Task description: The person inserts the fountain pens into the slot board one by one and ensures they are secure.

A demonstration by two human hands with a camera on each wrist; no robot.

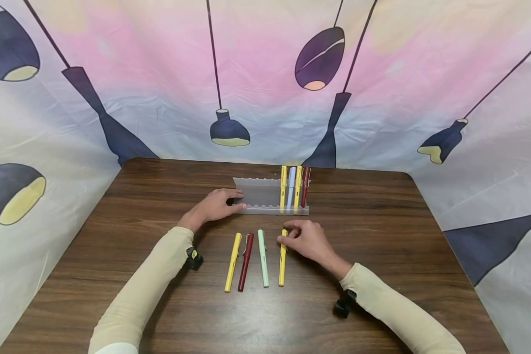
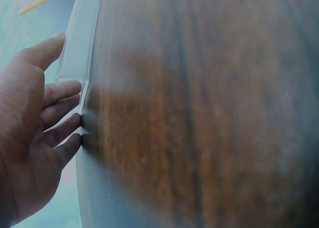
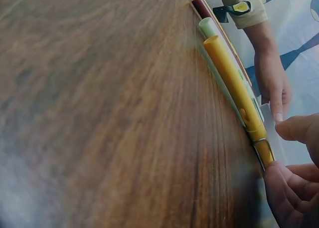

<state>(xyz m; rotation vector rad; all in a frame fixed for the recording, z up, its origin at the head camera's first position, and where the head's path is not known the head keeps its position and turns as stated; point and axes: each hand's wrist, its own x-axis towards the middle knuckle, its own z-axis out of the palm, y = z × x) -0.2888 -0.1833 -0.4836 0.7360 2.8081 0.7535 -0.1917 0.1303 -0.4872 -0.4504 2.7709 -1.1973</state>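
Observation:
A clear plastic pen holder stands toward the back of the table. Its right end carries a yellow pen, a pale blue pen, another yellow pen and a dark red pen, all upright. My left hand touches the holder's left end, thumb apart from loosely bent fingers. My right hand is at the capped end of a yellow pen lying on the table. In the right wrist view, fingertips touch its cap, while the thumb looks apart from it.
Left of that pen lie a mint green pen, a dark red pen and a yellow pen, roughly side by side. The brown wooden table ends at a printed cloth backdrop at the back.

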